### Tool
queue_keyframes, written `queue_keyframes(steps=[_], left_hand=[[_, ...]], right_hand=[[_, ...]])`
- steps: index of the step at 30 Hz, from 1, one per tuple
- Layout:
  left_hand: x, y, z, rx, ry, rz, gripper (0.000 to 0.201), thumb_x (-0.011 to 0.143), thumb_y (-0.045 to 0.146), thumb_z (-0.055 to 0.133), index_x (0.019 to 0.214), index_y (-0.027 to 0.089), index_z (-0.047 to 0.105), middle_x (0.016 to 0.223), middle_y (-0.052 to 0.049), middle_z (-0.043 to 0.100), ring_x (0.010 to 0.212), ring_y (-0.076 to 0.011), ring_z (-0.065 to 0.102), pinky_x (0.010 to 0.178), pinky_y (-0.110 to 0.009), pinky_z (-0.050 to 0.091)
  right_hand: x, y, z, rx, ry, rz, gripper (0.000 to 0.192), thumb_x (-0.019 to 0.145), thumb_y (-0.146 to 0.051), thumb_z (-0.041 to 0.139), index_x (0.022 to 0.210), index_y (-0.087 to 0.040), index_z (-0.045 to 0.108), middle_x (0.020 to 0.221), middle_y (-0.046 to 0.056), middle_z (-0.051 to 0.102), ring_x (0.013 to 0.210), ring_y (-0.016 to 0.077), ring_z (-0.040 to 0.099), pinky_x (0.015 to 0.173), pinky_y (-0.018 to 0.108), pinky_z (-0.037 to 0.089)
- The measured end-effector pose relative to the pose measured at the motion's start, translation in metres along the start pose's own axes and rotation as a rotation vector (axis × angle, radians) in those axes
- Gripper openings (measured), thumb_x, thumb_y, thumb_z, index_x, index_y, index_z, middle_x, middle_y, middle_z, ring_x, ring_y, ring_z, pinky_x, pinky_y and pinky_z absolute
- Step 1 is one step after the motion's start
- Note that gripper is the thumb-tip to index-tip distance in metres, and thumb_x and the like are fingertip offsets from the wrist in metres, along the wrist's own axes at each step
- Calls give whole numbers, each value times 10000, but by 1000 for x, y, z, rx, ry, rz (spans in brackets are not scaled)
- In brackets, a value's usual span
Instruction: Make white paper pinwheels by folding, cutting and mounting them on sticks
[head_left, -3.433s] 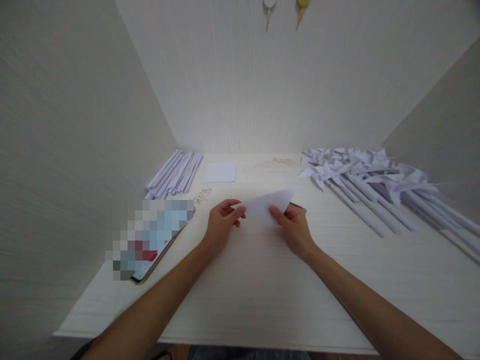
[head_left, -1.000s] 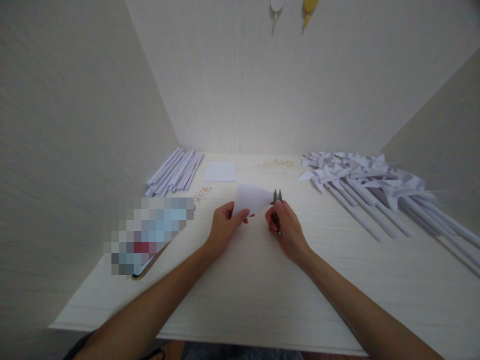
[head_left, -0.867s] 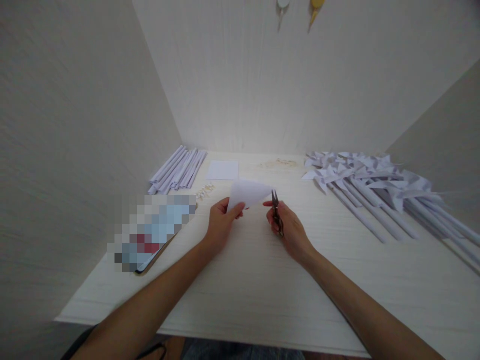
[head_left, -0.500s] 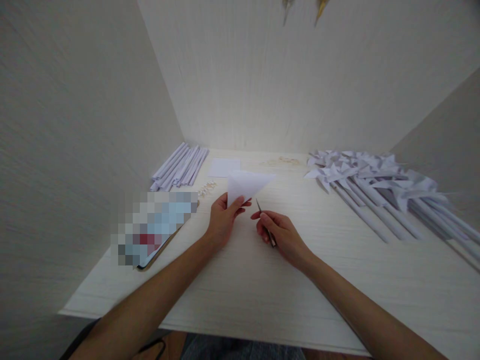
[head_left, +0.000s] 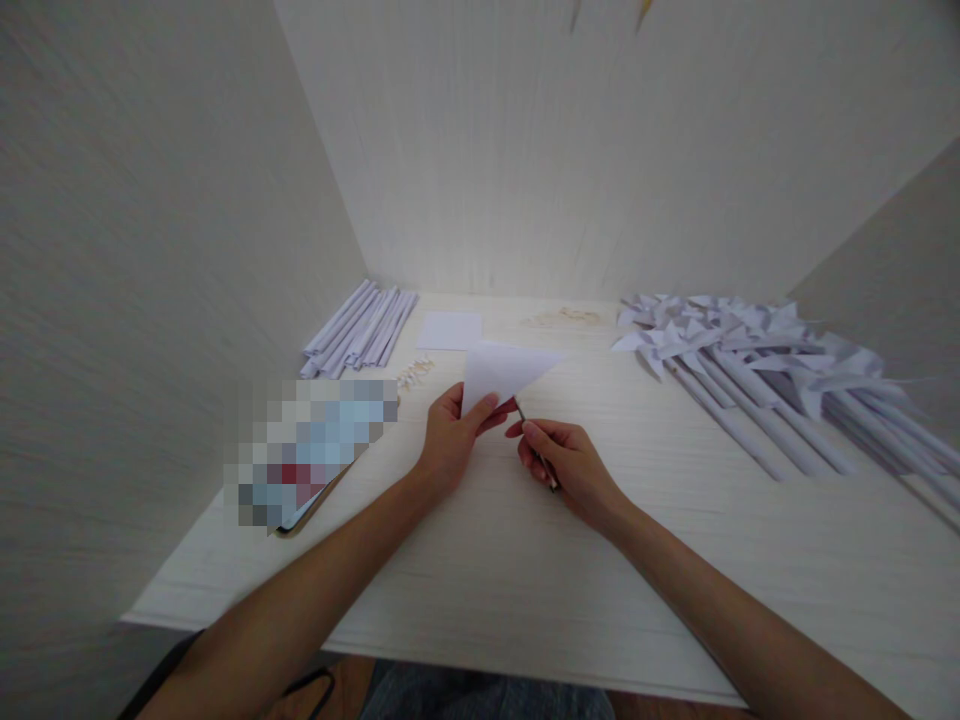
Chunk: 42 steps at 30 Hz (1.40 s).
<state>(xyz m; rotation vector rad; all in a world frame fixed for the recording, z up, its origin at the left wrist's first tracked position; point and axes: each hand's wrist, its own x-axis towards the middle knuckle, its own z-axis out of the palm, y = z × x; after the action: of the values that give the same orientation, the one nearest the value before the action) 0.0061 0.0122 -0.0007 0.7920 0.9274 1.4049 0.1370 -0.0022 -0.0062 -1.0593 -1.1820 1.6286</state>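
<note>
My left hand [head_left: 452,440] pinches a white folded paper triangle [head_left: 504,372] by its lower edge, thumb on top and fingers beneath. One long point of the paper reaches to the right. In my right hand [head_left: 562,460] is a slim, dark, pointed tool [head_left: 553,484], gripped like a pen; its exact kind cannot be made out. Its tip lies at the paper's lower edge, close to the left fingertips; whether it touches the paper is unclear. Both hands are above the white table [head_left: 465,590].
Rolled paper sticks [head_left: 361,328] lie at the back left, beside a flat paper sheet [head_left: 448,331] and small pale bits [head_left: 416,373]. A blurred-out device [head_left: 319,455] lies on the left. Several paper pinwheels on sticks [head_left: 739,360] fill the right. Walls enclose the table.
The paper and left hand have shifted slightly right. The tool's tip, apart from the paper before, is now at its lower edge. The view has tilted down a little.
</note>
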Motion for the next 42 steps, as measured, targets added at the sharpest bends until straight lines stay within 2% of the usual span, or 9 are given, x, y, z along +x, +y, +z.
queue_keyframes(steps=[31,37,42], left_hand=[[1,-4,1,-32,10,8,191,600,199,676,754,119,594,734,-30,662,705,-147,628,734,-308,479],[1,-3,0,-43,-5,-2,178,601,200,674,744,123,601,738,-27,664,707,-146,632,736,-305,482],[7,3,-8,4,-82,-80,201,599,202,676,768,116,609,735,-37,667,689,-148,636,705,-290,487]], right_hand=[[2,0,-2,-43,-5,-36,235,711,-360,552,662,-132,582,440,-57,447,346,31,320,334,196,162],[1,0,-3,-25,-13,-1,244,704,-370,561,691,-128,594,444,-51,470,341,30,327,336,197,159],[0,-6,-6,30,-94,89,281,659,-398,603,708,-122,608,450,-46,484,337,27,338,341,199,160]])
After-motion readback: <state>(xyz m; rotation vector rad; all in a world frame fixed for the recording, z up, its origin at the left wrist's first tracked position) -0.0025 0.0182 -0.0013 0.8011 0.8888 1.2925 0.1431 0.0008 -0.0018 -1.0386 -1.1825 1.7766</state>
